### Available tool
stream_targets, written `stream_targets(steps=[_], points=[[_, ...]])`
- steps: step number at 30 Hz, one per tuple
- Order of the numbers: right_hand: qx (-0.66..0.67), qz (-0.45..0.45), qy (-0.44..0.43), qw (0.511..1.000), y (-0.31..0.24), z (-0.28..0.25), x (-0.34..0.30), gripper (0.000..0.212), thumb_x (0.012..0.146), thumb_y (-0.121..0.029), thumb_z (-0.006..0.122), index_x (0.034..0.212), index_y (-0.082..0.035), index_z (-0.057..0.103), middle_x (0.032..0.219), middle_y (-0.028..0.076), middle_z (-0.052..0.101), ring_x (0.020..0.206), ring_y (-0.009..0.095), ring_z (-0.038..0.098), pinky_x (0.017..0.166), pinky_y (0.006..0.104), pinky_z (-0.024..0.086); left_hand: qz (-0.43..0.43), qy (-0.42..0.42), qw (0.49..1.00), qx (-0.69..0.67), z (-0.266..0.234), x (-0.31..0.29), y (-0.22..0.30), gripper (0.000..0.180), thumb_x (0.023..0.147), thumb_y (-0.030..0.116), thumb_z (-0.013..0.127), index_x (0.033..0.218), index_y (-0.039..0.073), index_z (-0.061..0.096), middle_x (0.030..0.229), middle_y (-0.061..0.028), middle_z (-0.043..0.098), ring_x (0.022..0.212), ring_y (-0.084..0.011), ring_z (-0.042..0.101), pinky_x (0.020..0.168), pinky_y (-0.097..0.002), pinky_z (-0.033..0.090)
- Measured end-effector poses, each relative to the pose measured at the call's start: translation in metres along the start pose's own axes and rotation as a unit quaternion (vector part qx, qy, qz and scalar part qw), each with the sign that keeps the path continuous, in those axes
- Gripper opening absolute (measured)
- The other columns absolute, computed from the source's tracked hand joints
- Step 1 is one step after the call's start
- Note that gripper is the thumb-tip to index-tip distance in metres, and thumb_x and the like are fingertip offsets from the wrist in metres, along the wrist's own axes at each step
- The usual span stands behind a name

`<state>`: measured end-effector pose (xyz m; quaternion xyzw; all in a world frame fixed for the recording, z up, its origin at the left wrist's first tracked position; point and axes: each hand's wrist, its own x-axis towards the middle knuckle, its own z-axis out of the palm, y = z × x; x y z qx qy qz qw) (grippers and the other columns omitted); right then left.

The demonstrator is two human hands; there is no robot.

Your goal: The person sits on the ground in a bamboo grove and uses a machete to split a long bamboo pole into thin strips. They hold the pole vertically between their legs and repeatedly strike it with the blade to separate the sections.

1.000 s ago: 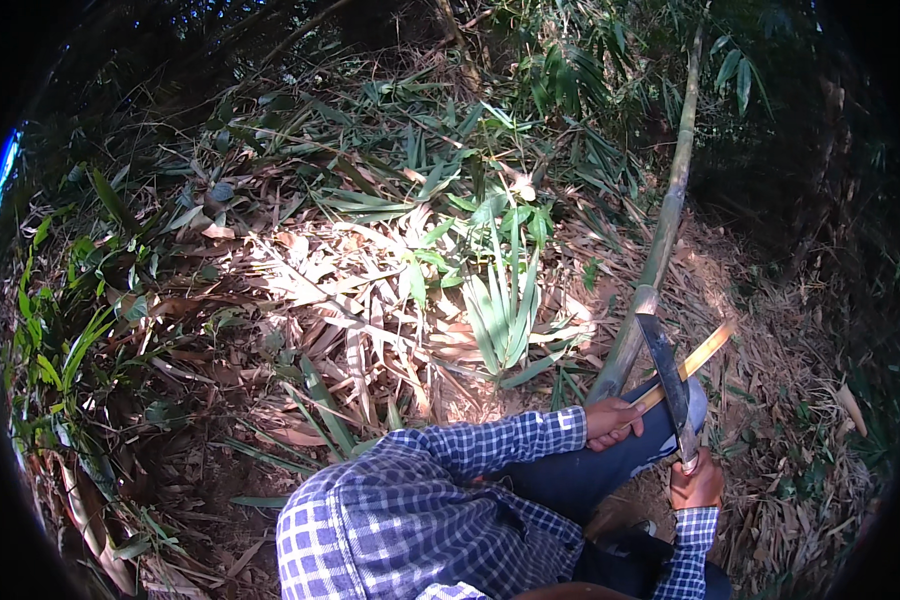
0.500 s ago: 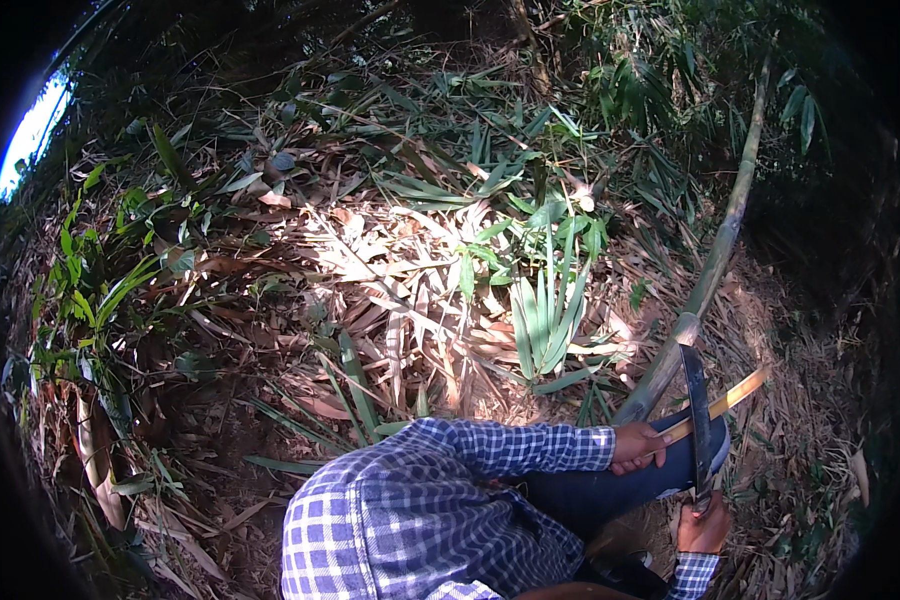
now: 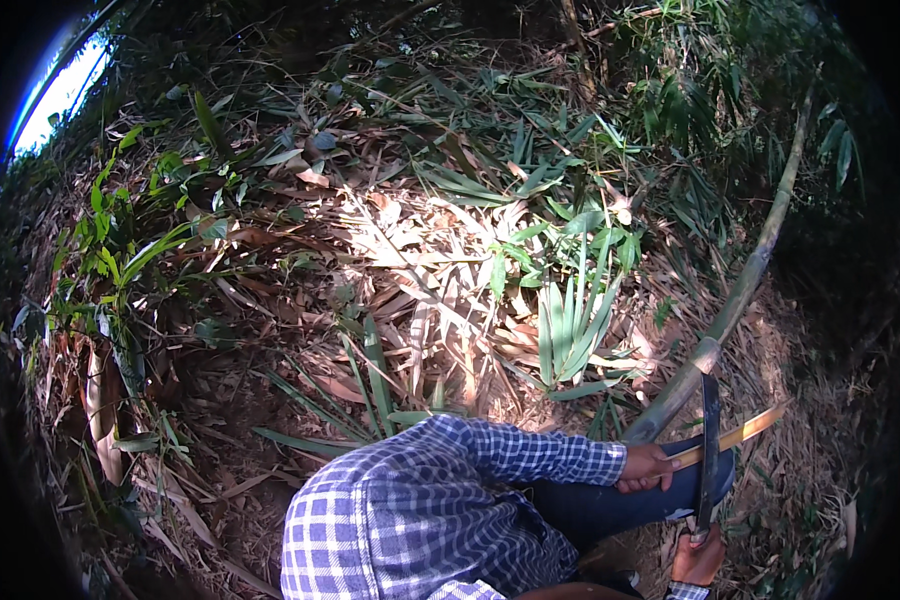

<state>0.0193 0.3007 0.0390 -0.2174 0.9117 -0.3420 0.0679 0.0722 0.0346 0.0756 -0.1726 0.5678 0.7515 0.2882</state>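
My left hand (image 3: 648, 468) is closed around one end of a yellowish split bamboo strip (image 3: 750, 428), which points out to the right above my bent knee in dark blue trousers (image 3: 610, 500). In my right hand (image 3: 698, 556), nearer the lower edge, is the handle of a machete (image 3: 710, 440). Its long dark blade stands nearly upright in the picture and crosses the strip just beyond my left fingers. Blade and strip appear to touch at the crossing. The checked sleeve (image 3: 550, 450) of my left arm hides part of my lap.
A long green bamboo pole (image 3: 740, 300) runs from beside my knee up to the far right. Dry leaves (image 3: 440, 330) cover the ground ahead, with cut green leaves (image 3: 570, 330) on top. Leafy plants (image 3: 120, 260) grow at left; darker foliage (image 3: 690, 100) hangs at the far right.
The whole view has shifted, so the scene sits a little farther right and lower. The strip's far end looks more bent, and the blade stands straighter. Both hands keep their holds.
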Motion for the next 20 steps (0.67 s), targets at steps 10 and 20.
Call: stream_targets(steps=[10,20], points=[[-0.008,0.01,0.032,0.999,-0.017,0.011,-0.002,0.032,0.072,-0.025,0.063,0.092,-0.001,0.058,0.07,0.02,0.06,0.072,0.044,0.061,0.067,0.0491,0.048,-0.013,-0.007,1.0,0.014,-0.018,-0.002,0.009,0.055,0.1,0.056,0.039,0.089,0.005,0.056,0.054,0.0052,0.033,0.038,-0.0037,0.028,0.031,-0.0231,0.022],[-0.036,-0.174,0.218,0.96,0.018,0.017,-0.003,0.047,0.076,-0.03,0.057,0.112,0.0,0.057,0.076,0.008,0.056,0.07,0.029,0.058,0.067,0.0385,0.04,-0.053,-0.115,0.991,-0.053,-0.027,0.049,0.025,0.047,0.104,0.048,0.034,0.09,0.007,0.054,0.047,0.0034,0.031,0.03,-0.0088,0.027,0.025,-0.0254,0.026]])
